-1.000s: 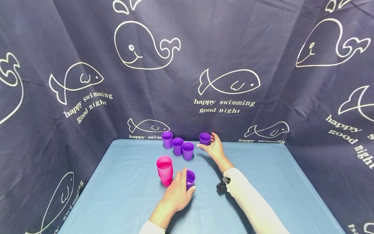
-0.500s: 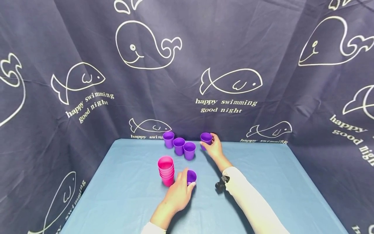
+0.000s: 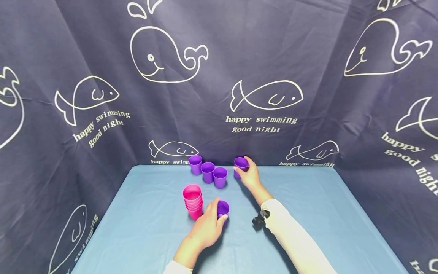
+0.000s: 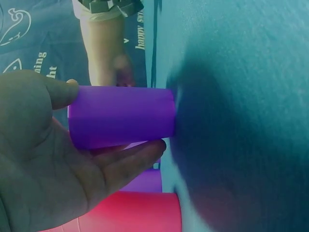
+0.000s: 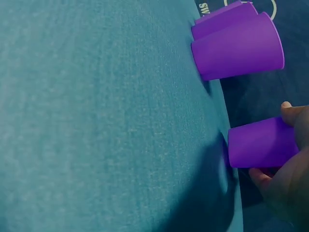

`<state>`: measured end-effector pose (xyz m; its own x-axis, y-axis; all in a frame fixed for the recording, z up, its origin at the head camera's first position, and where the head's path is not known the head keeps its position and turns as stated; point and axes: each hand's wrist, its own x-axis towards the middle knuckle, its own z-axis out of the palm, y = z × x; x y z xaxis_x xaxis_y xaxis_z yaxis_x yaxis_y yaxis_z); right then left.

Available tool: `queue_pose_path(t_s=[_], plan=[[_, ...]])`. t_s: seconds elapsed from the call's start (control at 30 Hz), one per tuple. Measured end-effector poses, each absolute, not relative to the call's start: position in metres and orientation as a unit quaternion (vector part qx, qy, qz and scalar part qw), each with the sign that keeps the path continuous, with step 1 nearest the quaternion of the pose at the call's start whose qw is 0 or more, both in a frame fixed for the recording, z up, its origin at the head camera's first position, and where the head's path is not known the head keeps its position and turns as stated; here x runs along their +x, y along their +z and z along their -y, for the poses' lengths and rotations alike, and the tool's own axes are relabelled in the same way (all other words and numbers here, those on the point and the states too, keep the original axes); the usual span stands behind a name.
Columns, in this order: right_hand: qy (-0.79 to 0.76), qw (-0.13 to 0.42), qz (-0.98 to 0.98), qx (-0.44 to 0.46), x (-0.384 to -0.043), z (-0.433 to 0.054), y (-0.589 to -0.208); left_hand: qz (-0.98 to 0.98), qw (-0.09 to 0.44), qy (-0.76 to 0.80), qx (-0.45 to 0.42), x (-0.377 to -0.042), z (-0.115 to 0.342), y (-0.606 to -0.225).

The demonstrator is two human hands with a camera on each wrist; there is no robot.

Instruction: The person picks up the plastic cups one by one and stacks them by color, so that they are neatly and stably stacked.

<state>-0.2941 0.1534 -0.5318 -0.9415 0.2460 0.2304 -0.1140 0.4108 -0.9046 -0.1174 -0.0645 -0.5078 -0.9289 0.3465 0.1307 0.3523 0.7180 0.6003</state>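
Near the middle of the table my left hand (image 3: 205, 228) holds a purple cup (image 3: 223, 207) between thumb and fingers. In the left wrist view this cup (image 4: 123, 116) has its base at or close to the cloth; I cannot tell if it touches. At the back, my right hand (image 3: 252, 177) grips another purple cup (image 3: 238, 173) from the right side. The right wrist view shows thumb and fingers on opposite sides of that cup (image 5: 263, 144). Both cups stand mouth up. Just left of my left hand rises a stack of nested pink cups (image 3: 193, 203).
Three more purple cups, left (image 3: 195, 165), middle (image 3: 207, 173) and right (image 3: 220, 178), stand in a slanting row left of my right hand. Blue cloth (image 3: 308, 209) covers the table, and a dark printed curtain (image 3: 212, 129) rises behind its back edge.
My right thumb, at first apart from the far cup, has come against it. The left thumb has moved up slightly against the near cup. The row and the pink stack stay put.
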Motion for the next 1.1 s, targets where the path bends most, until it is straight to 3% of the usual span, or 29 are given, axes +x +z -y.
queue_pose_path(t_s=[0.3,1.1], plan=[[0.530,0.168,0.831,-0.028,-0.287,-0.155,-0.528,0.926,0.040,-0.317,-0.201,-0.118,0.063,-0.506],[0.569,0.170,0.804,-0.033,-0.248,-0.145,-0.500,0.928,0.036,-0.322,-0.186,-0.119,0.063,-0.512]])
